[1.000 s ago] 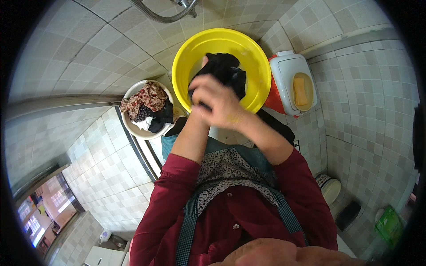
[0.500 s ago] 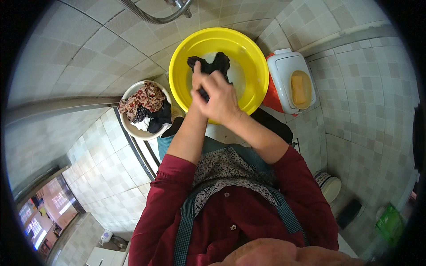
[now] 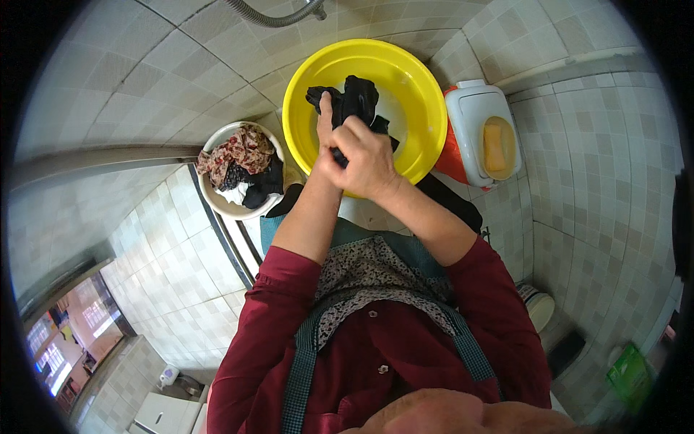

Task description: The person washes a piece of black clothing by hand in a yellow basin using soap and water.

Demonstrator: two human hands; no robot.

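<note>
A wet black cloth garment (image 3: 359, 98) is bunched up over the yellow basin (image 3: 431, 145), which has cloudy, light water in it. My right hand (image 3: 365, 160) is closed around part of the cloth, its fingers curled with dark fabric showing beside the thumb. Pressed close against it, my left hand (image 3: 325, 134) grips the same cloth; one finger or thumb points forward along it and the other fingers are mostly hidden. The two wrists nearly meet above the basin's near rim. A loose dark end hangs to the right of my right hand.
Left of the basin stands a white tub (image 3: 207, 189) heaped with patterned, black and white clothes. At right, a white-lidded red container (image 3: 471, 108) carries a yellowish dish with an orange bar (image 3: 494, 147). A metal hose (image 3: 267, 18) runs along the far tiled wall.
Both hands have stayed together on the black cloth. More of it now bulges up ahead of them, and a loose end shows at the right. The whole view has shifted slightly.
</note>
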